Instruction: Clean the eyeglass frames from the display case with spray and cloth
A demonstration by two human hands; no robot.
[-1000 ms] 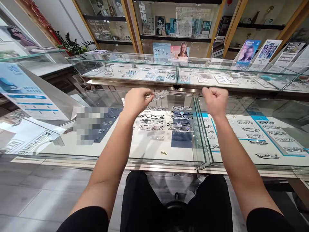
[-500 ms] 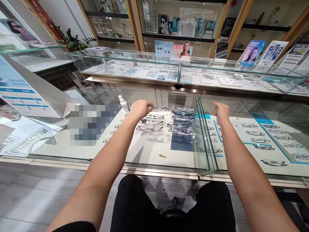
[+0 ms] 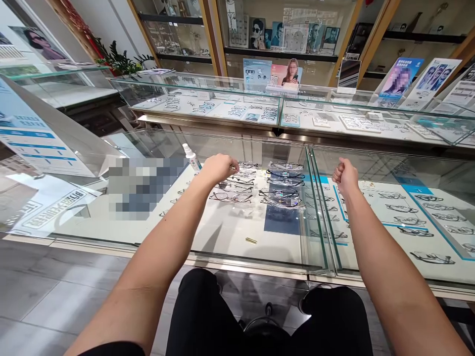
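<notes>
My left hand (image 3: 218,168) reaches over the glass counter (image 3: 222,232) with its fingers pinched on the end of a pair of glasses in clear wrap (image 3: 245,168). That pair lies at the top of a left column of glasses (image 3: 232,190). A second column of wrapped glasses (image 3: 282,185) lies just to its right. My right hand (image 3: 345,174) hovers over the neighbouring case as a closed fist, with nothing visible in it.
A small white spray bottle (image 3: 192,157) stands left of my left hand. A short gold piece (image 3: 251,241) lies nearer the counter's front edge. More frames (image 3: 408,220) fill the right case. A second row of display cases (image 3: 278,111) and wall shelves stand behind.
My left hand has come down from above the counter with the wrapped glasses to the top of the left column. My right fist has also dropped lower and stayed closed.
</notes>
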